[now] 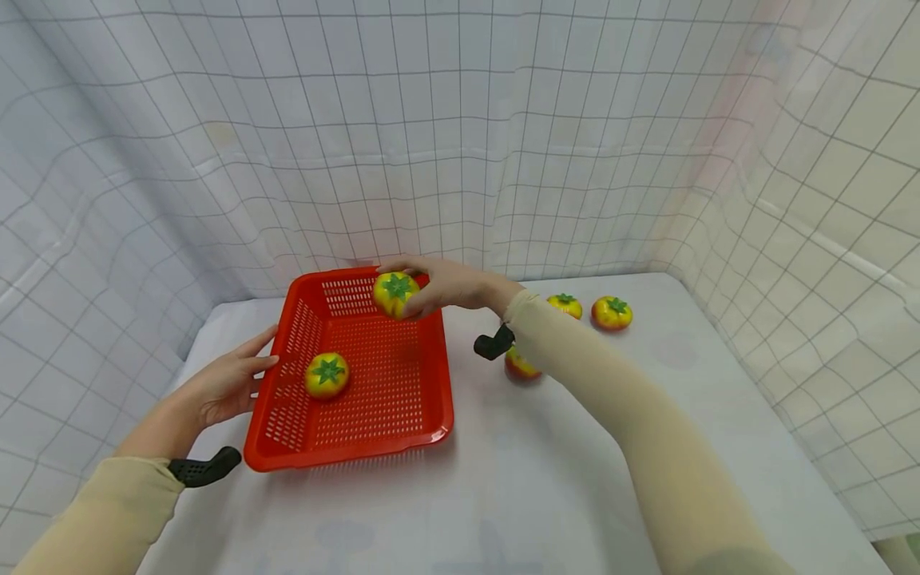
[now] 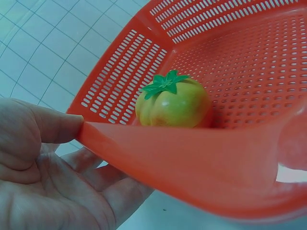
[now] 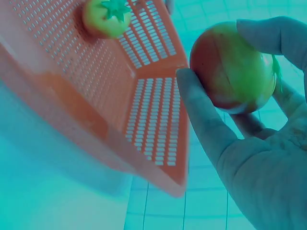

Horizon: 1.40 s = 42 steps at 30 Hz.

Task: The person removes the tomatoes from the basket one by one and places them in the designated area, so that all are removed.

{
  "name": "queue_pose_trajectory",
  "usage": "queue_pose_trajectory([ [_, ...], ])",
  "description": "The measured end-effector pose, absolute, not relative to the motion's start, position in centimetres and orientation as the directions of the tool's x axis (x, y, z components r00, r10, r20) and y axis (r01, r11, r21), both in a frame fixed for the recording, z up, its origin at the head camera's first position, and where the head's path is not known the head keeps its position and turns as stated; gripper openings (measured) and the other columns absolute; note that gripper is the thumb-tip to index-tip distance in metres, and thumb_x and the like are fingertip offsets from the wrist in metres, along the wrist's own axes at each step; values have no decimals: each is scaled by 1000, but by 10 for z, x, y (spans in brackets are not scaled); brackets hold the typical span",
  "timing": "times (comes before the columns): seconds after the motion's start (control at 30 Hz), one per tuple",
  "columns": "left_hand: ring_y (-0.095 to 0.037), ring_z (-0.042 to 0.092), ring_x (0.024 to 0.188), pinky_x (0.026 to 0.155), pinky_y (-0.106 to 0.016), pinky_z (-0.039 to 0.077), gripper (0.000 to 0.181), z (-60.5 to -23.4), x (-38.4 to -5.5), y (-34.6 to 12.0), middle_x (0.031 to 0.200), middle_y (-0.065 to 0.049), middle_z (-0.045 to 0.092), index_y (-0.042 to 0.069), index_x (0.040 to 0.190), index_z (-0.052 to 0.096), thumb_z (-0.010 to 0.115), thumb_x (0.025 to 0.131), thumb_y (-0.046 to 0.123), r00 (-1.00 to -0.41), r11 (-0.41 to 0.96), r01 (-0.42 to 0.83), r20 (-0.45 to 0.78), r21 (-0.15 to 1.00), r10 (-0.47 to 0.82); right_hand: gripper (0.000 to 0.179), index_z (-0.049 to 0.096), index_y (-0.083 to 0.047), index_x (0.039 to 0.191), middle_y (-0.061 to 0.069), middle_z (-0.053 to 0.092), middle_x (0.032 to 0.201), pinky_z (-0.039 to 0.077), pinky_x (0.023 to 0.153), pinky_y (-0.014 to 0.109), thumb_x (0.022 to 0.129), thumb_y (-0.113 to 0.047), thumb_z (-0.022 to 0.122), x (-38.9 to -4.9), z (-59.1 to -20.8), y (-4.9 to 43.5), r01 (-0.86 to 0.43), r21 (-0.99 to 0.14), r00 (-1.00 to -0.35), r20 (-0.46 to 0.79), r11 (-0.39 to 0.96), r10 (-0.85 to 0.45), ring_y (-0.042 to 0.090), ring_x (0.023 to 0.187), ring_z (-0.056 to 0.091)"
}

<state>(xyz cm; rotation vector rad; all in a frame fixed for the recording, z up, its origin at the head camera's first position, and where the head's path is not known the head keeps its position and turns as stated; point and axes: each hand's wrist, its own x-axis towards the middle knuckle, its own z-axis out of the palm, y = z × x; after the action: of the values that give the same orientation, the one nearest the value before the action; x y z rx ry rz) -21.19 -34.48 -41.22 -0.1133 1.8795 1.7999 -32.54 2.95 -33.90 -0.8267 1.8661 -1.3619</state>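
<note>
Right hand: the right hand [image 1: 453, 285] holds a tomato [image 1: 394, 295] between thumb and fingers, the grip only as wide as the fruit.
Held tomato: in the air over the back right corner of the basket [image 1: 440, 399], clear of its floor.
Left hand: the left hand [image 1: 226, 387] grips the basket's left rim, thumb on the edge, other fingers outside and below.
Tomato in basket: one tomato [image 1: 327, 376] sits on the basket floor near the left wall, leaf upward.
Loose tomatoes: three on the worktop [image 1: 575, 495], right of the basket; two [image 1: 612, 314] [image 1: 565, 307] near the back edge, the third [image 1: 522, 366] partly behind the right sleeve [image 1: 618, 391].
Step in hand: apparently carrying the second tomato into the basket.
Next move: would call for lowering the fruit inside the rim, then parting the fingers, the basket held steady.
</note>
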Motion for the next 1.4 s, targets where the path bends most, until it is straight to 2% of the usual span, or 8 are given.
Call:
queue_pose_trajectory([
  [0.2, -23, 61, 115, 94, -47, 56, 71, -415, -214, -345, 165, -25, 11, 35, 162, -13, 39, 113, 27, -853, 115, -414, -429, 903, 297, 73, 48, -28, 150, 10, 45, 142, 51, 101, 51, 85, -5, 73, -326, -336, 55, -100, -962, -573, -154, 255, -805, 31, 120, 55],
  [0.53, -22, 61, 114, 95, -49, 55, 70, -417, -216, -345, 166, -25, 8, 35, 161, -13, 37, 113, 27, -849, 119, -419, -435, 900, 301, 72, 48, -31, 151, 2, 45, 146, 55, 95, 45, 86, -12, 74, -320, -337, 91, -152, -939, -606, -158, 308, -780, 31, 121, 57],
  [0.67, -21, 61, 114, 95, -49, 55, 70, -416, -216, -346, 166, -26, 7, 34, 162, -14, 36, 113, 27, -851, 119, -412, -428, 903, 305, 71, 48, -34, 150, 0, 44, 147, 54, 95, 45, 86, -17, 76, -321, -339, 105, -182, -919, -624, -168, 351, -763, 29, 122, 56],
  [0.9, -22, 61, 114, 94, -50, 55, 71, -416, -216, -348, 166, -26, 7, 34, 161, -14, 37, 113, 28, -848, 117, -418, -434, 901, 304, 69, 48, -43, 147, 1, 43, 147, 52, 98, 49, 88, -22, 78, -321, -343, 128, -153, -902, -650, -217, 405, -728, 30, 117, 62],
  [1.03, -22, 61, 113, 94, -49, 55, 71, -417, -216, -349, 166, -26, 6, 34, 162, -13, 37, 113, 27, -848, 109, -421, -433, 901, 304, 70, 48, -49, 145, -1, 43, 147, 51, 98, 48, 86, -29, 80, -321, -343, 141, -172, -871, -676, -236, 461, -698, 28, 120, 58],
  [1.2, -21, 61, 113, 94, -48, 56, 70, -417, -215, -350, 166, -26, 7, 33, 162, -13, 37, 113, 27, -850, 111, -415, -428, 903, 305, 72, 49, -50, 145, -4, 41, 148, 50, 97, 49, 83, -33, 82, -320, -344, 157, -142, -855, -694, -272, 498, -666, 29, 127, 49],
  [1.4, -22, 62, 113, 94, -49, 55, 71, -416, -215, -350, 165, -26, 8, 33, 162, -13, 38, 113, 27, -852, 113, -409, -423, 906, 307, 71, 50, -48, 145, -7, 40, 149, 47, 100, 49, 83, -35, 82, -319, -346, 175, -111, -844, -712, -301, 525, -635, 26, 130, 47],
])
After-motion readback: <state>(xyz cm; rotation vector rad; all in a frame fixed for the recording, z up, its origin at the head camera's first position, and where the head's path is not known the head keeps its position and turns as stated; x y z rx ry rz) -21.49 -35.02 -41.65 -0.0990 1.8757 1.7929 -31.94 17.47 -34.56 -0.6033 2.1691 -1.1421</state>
